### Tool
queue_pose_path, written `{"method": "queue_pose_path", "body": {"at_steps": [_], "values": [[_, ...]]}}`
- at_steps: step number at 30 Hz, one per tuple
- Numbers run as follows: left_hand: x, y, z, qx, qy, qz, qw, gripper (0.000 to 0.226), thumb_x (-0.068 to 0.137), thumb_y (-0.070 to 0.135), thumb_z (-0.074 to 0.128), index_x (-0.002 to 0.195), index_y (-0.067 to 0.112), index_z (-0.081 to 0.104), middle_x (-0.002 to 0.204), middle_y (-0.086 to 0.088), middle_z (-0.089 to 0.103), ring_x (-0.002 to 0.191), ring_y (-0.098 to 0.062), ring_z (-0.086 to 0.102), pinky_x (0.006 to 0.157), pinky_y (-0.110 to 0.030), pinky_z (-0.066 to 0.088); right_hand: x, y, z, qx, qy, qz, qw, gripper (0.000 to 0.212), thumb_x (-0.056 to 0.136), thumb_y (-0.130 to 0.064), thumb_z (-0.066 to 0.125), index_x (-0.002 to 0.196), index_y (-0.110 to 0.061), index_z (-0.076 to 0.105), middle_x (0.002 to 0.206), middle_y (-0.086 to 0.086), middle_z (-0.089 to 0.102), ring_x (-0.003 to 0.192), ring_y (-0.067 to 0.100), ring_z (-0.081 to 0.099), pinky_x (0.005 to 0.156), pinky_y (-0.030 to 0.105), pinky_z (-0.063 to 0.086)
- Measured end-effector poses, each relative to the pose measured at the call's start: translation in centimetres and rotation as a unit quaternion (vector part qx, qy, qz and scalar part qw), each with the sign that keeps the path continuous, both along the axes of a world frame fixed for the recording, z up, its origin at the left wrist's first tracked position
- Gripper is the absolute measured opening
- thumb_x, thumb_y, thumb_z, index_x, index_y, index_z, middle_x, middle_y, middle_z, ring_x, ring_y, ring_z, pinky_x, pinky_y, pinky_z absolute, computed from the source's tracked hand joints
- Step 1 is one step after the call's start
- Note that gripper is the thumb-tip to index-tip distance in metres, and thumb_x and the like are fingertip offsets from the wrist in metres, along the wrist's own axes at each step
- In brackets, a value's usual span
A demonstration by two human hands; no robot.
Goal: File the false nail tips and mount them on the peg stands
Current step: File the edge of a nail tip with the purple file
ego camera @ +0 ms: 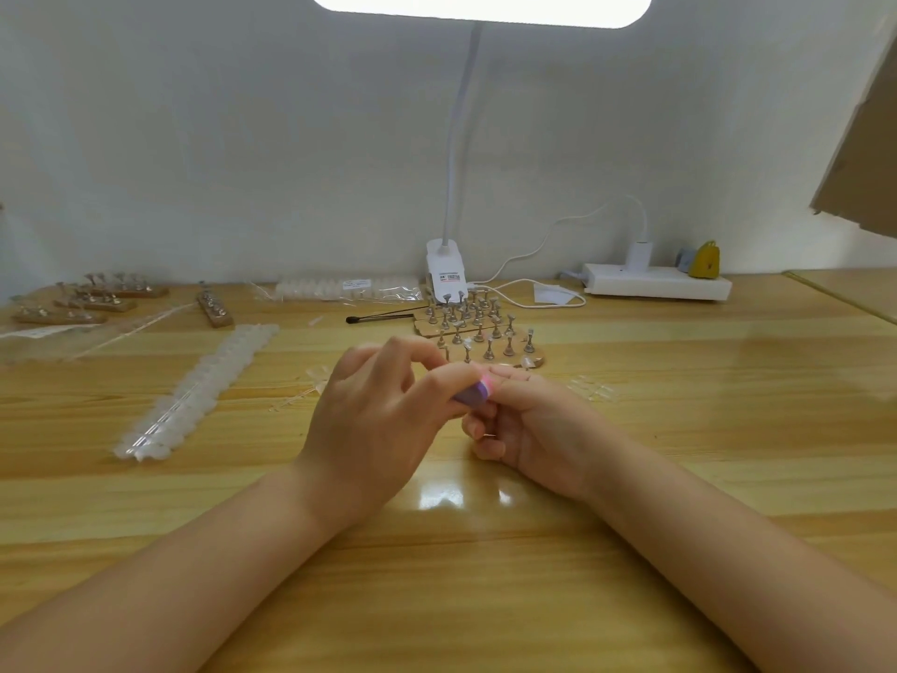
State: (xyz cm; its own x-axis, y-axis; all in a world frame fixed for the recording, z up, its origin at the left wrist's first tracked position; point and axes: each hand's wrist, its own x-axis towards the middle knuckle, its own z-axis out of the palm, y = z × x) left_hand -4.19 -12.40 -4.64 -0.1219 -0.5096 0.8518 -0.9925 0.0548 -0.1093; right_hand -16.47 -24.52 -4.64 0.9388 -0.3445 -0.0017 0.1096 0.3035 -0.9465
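Glossy pale-wood worktop (485, 551) lies nearest me, and above it my left hand (373, 420) and right hand (539, 429) meet, right fingers (480, 427) curled round a purple-and-pink foam file block (473, 393), left fingers (427, 352) pinching something I cannot make out, probably a clear false nail tip. Thin, springy and slippery, I judge; pinch its side edges. Beyond stand metal-pegged wooden stands (478, 327), the nearest carrying two clear tips, a frosted strip of tips (194, 391) left.

i count two hands (369, 415) over the bench (679, 429), one purple file block (473, 393), four wooden peg stands (92, 298) far left, a cluster of stands (478, 327) ahead, two strips of nail tips (194, 391), one lamp (446, 269), one power strip (657, 281).
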Motion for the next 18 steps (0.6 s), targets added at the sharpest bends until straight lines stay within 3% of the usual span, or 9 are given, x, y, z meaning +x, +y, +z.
{"method": "queue_pose_path", "body": {"at_steps": [5, 10, 14, 18], "values": [[0.12, 0.2, 0.22, -0.006, 0.02, 0.003, 1.0, 0.017, 0.098, 0.036, 0.046, 0.112, 0.026, 0.046, 0.095, -0.007, 0.064, 0.069, -0.021, 0.064, 0.081, -0.041, 0.045, -0.03, -0.02, 0.01, 0.005, 0.003, -0.003, 1.0, 0.009, 0.084, -0.022, 0.056, 0.081, -0.014, 0.054, 0.065, -0.001, 0.045, 0.056, 0.011, 0.048, 0.047, 0.02, 0.037], [-0.36, 0.19, 0.06, 0.013, 0.012, -0.034, 0.999, 0.023, 0.091, 0.026, 0.055, 0.113, 0.026, 0.047, 0.094, -0.008, 0.064, 0.07, -0.017, 0.063, 0.079, -0.042, 0.048, 0.06, 0.07, -0.02, -0.013, -0.006, 0.006, 1.0, 0.003, 0.084, -0.016, 0.062, 0.083, -0.014, 0.06, 0.069, 0.001, 0.05, 0.056, 0.011, 0.049, 0.048, 0.021, 0.037], [0.36, 0.39, 0.13, 0.024, 0.075, -0.021, 0.997, 0.025, 0.089, 0.027, 0.052, 0.113, 0.025, 0.045, 0.099, -0.009, 0.062, 0.072, -0.007, 0.051, 0.08, -0.041, 0.046, 0.0, 0.11, 0.02, 0.009, -0.011, -0.002, 1.0, 0.011, 0.08, -0.027, 0.058, 0.075, -0.017, 0.058, 0.064, -0.002, 0.045, 0.057, 0.012, 0.049, 0.05, 0.022, 0.04], [-0.06, 0.08, -0.11, 0.019, 0.045, -0.056, 0.997, 0.026, 0.091, 0.023, 0.054, 0.116, 0.025, 0.047, 0.103, -0.005, 0.063, 0.08, 0.005, 0.043, 0.084, -0.032, 0.039, 0.1, 0.19, -0.16, 0.004, -0.021, -0.005, 1.0, 0.013, 0.089, -0.023, 0.056, 0.079, -0.02, 0.064, 0.069, 0.001, 0.047, 0.058, 0.012, 0.05, 0.052, 0.022, 0.041]]}}
